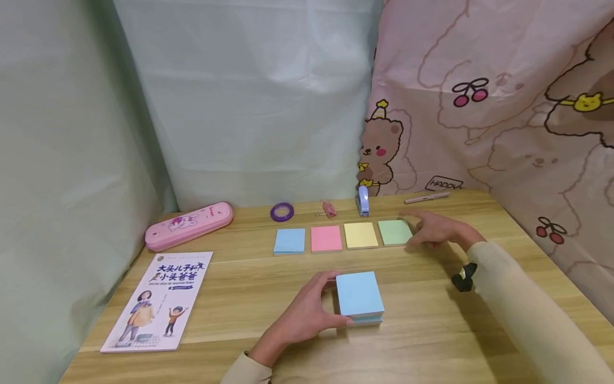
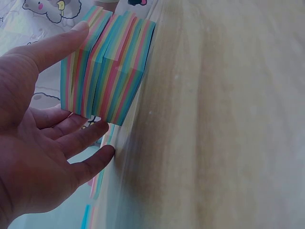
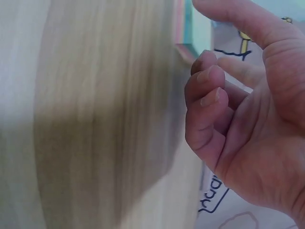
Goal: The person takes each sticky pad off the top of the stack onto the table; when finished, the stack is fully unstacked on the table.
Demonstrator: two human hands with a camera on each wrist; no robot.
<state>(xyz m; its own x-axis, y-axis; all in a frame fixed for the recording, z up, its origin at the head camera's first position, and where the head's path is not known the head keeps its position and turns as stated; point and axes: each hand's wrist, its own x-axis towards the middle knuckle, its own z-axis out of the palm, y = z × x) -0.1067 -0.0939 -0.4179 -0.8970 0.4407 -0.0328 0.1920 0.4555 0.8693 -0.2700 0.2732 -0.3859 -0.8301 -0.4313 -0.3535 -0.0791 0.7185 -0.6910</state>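
Wooden table (image 1: 431, 330), seen from the head camera. The left hand (image 1: 302, 320) rests at the near centre, thumb and fingers spread around the left side of a thick block of sticky notes (image 1: 360, 296) with a blue top sheet; the left wrist view shows the block's edge striped in blue, pink, yellow and green (image 2: 107, 71), thumb lying along one side, fingers nearly straight beneath another side, so the hand cups the block in a loose, wide-open hold. Block sits flat on the table, near the front edge, well apart from the row behind it. That row holds four single-colour pads side by side: blue pad (image 1: 290, 240), pink pad (image 1: 326, 238), yellow pad (image 1: 361, 235), green pad (image 1: 395, 232). The right hand (image 1: 438, 230) hovers just beside the green pad's right edge, fingertips at or nearly at the pad; contact cannot be confirmed. Right wrist view shows its fingers (image 3: 207, 90) loosely curled, gripping nothing. Behind the row: purple tape roll (image 1: 282, 212), small pink clip (image 1: 328, 209), blue stapler (image 1: 363, 200), pink pen (image 1: 427, 198). Far left: pink pencil case (image 1: 189, 225) and a children's book (image 1: 160, 301) lying flat.
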